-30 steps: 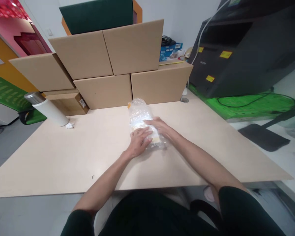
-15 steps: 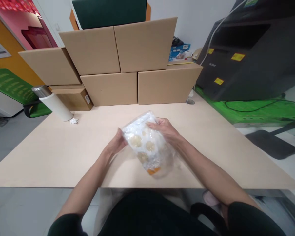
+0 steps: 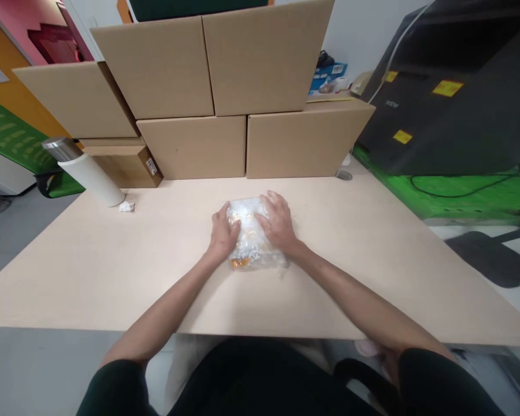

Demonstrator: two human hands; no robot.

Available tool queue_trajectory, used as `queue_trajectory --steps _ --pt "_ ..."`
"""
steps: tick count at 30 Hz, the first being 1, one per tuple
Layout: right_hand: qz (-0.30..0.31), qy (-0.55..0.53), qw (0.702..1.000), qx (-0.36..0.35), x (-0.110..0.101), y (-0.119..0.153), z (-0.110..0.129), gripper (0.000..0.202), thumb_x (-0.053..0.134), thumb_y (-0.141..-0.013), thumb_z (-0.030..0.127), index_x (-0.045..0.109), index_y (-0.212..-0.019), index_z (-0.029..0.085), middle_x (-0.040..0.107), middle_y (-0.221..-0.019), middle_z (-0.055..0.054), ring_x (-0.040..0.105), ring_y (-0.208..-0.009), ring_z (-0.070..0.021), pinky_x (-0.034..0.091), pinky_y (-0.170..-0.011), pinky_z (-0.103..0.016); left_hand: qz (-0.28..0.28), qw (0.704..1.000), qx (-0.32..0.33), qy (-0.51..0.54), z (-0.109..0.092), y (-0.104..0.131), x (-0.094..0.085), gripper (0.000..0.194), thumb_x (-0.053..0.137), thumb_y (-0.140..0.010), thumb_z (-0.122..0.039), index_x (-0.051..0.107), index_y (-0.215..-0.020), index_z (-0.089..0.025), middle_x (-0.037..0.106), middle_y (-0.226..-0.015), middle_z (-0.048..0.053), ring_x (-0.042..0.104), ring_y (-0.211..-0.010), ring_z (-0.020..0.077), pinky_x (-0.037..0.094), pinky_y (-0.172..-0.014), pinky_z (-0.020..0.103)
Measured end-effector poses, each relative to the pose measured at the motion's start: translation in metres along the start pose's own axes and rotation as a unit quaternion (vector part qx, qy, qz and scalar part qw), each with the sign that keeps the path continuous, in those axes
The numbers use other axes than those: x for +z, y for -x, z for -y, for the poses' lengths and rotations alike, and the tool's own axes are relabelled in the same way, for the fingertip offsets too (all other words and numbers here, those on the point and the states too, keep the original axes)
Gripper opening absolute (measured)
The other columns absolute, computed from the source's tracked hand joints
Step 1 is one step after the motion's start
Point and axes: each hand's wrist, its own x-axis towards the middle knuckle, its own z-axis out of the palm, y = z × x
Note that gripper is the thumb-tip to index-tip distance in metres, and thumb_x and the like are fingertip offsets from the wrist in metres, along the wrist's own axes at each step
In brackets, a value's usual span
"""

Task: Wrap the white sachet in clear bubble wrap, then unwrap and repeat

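A clear plastic bag [image 3: 250, 234] with white contents and an orange patch at its near left corner lies on the table in front of me. My left hand [image 3: 223, 231] is closed at the bag's left edge, its thumb over the top and its other fingers partly out of sight. Over the right part of the bag lies my right hand [image 3: 277, 222], fingers stretched forward and thumb apart, touching the plastic. What exactly is inside the bag cannot be made out through the glare.
Cardboard boxes [image 3: 190, 147] line the table's [image 3: 156, 277] back edge. A white roll [image 3: 93, 179] leans at the left, beside a crumpled white scrap [image 3: 127, 206]. Near the back right is a small round grey object [image 3: 344, 174]. A large black machine [image 3: 450, 115] stands beyond the right edge.
The bag has gone from tilted and raised in both hands to flat on the table. My right hand has come down onto it, and my left hand has shifted right along its edge.
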Motion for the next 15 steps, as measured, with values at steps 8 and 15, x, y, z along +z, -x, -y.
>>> queue_trajectory --steps 8,15 --pt "0.258 0.062 0.962 -0.072 -0.011 0.007 -0.013 0.095 0.033 -0.089 0.079 0.02 -0.16 0.017 0.013 -0.167 -0.017 0.006 -0.155 -0.0345 0.01 -0.122 -0.058 0.225 0.926 0.174 -0.249 0.009 -0.006 -0.024 0.072 0.038 -0.098 -0.061 0.03 -0.157 -0.019 0.021 -0.166 0.017 0.014 -0.154 0.0337 0.014 -0.122 0.055" --pt "0.331 0.032 0.94 -0.075 -0.024 0.004 -0.019 0.117 0.045 -0.074 0.091 0.008 -0.162 0.023 0.001 -0.169 -0.015 -0.005 -0.154 -0.0405 0.003 -0.12 -0.063 0.311 0.909 0.166 -0.221 0.014 -0.012 -0.037 0.126 0.057 -0.069 -0.087 0.008 -0.161 -0.016 0.001 -0.166 0.024 0.001 -0.154 0.0403 0.001 -0.121 0.061"
